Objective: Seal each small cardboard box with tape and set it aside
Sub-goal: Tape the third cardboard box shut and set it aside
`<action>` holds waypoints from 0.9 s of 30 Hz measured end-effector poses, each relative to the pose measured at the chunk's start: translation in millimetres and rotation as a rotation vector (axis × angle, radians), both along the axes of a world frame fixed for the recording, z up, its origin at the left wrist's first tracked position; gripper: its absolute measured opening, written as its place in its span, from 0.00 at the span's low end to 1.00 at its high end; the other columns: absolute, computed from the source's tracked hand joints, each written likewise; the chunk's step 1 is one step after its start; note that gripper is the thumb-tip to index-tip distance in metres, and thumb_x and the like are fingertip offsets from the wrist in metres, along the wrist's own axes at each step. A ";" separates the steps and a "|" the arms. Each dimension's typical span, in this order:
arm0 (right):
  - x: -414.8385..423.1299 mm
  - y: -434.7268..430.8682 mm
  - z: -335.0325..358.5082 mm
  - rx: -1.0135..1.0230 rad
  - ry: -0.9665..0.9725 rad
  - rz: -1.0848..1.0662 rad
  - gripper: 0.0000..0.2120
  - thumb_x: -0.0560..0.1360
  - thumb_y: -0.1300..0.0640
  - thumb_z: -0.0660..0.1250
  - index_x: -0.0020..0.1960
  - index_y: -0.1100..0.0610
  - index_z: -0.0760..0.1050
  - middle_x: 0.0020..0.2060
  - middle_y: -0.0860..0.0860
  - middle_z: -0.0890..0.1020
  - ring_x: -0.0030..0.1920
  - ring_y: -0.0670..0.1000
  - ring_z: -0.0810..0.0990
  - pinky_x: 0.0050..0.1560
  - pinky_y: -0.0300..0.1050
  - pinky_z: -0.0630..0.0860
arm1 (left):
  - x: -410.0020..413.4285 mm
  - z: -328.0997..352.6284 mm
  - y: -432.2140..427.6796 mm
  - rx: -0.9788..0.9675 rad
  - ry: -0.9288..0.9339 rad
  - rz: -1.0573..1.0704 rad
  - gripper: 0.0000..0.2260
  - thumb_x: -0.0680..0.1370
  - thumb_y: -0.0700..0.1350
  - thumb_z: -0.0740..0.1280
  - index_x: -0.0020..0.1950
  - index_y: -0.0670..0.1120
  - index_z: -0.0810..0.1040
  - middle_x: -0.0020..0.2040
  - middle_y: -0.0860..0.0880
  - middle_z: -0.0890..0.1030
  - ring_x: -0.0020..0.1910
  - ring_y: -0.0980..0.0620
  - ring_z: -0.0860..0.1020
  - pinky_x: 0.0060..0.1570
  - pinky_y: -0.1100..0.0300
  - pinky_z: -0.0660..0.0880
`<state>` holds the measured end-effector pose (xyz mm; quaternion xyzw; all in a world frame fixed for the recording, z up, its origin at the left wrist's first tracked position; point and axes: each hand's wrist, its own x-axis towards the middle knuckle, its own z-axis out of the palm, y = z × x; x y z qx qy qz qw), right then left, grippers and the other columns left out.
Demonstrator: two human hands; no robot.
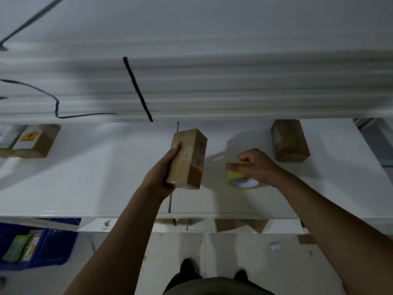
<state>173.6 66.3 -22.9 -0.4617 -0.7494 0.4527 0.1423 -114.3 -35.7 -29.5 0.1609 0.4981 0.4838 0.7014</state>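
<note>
My left hand [163, 170] grips a small brown cardboard box [188, 158], holding it upright above the white table [95, 177], thumb on its near left face. To the right, my right hand [253, 165] curls over a yellow tape roll [242, 180] that rests on the table, fingers pinching the roll's top edge. A second brown box [289, 140] stands further back on the right, clear of both hands.
At the table's far left lies a brown box with a white and yellow label [35, 140]. A blue crate [36, 243] with packets sits on the floor at lower left. More cardboard boxes [255, 225] show under the table's front edge. A white wall with black cables rises behind.
</note>
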 end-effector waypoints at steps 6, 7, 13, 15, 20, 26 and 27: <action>9.7 34.9 17.0 0.120 -0.344 0.020 0.34 0.69 0.26 0.71 0.33 0.52 0.59 0.28 0.48 0.60 0.29 0.47 0.62 0.36 0.48 0.57 | 7.0 -18.8 1.0 -0.115 0.140 0.226 0.34 0.70 0.59 0.80 0.69 0.43 0.77 0.61 0.40 0.86 0.59 0.37 0.85 0.62 0.35 0.80; 13.4 37.7 20.0 0.105 -0.316 0.055 0.32 0.72 0.29 0.71 0.34 0.54 0.62 0.29 0.48 0.62 0.30 0.47 0.64 0.37 0.48 0.57 | 8.4 -22.5 2.0 -0.125 0.150 0.264 0.33 0.70 0.60 0.80 0.68 0.43 0.78 0.60 0.40 0.86 0.59 0.38 0.85 0.62 0.36 0.80; 9.9 23.3 6.9 0.424 -0.453 0.056 0.16 0.73 0.37 0.74 0.50 0.49 0.79 0.43 0.48 0.84 0.49 0.57 0.83 0.47 0.45 0.70 | 24.0 -34.3 13.2 -0.190 0.454 0.352 0.19 0.77 0.62 0.72 0.50 0.45 0.83 0.51 0.44 0.85 0.55 0.43 0.82 0.58 0.48 0.80; 5.5 15.4 -2.6 0.530 -0.494 0.066 0.17 0.73 0.37 0.75 0.51 0.49 0.78 0.39 0.45 0.82 0.50 0.58 0.82 0.57 0.47 0.70 | 28.9 -35.3 15.5 -0.174 0.533 0.346 0.23 0.80 0.63 0.69 0.57 0.42 0.83 0.51 0.45 0.84 0.53 0.44 0.82 0.51 0.52 0.79; 11.4 5.0 -31.6 0.563 -0.536 0.110 0.23 0.69 0.39 0.78 0.39 0.50 0.66 0.29 0.43 0.65 0.41 0.56 0.78 0.49 0.49 0.65 | 34.9 -40.6 21.9 -0.116 0.732 0.204 0.35 0.78 0.70 0.64 0.71 0.42 0.77 0.62 0.42 0.83 0.57 0.42 0.82 0.58 0.44 0.82; 38.2 -3.0 -27.4 0.495 -0.091 -0.458 0.12 0.79 0.50 0.70 0.41 0.54 0.72 0.36 0.49 0.77 0.39 0.54 0.76 0.39 0.48 0.70 | 37.5 -47.1 24.1 -0.065 0.955 0.094 0.36 0.80 0.69 0.61 0.73 0.41 0.74 0.65 0.40 0.78 0.57 0.42 0.81 0.55 0.49 0.82; 46.8 -4.2 -27.3 0.414 -0.096 -0.558 0.12 0.80 0.51 0.68 0.41 0.55 0.72 0.35 0.51 0.77 0.39 0.56 0.78 0.38 0.48 0.69 | 37.9 -49.0 24.5 -0.071 0.976 0.094 0.36 0.80 0.69 0.60 0.74 0.41 0.73 0.65 0.40 0.78 0.58 0.41 0.80 0.55 0.48 0.82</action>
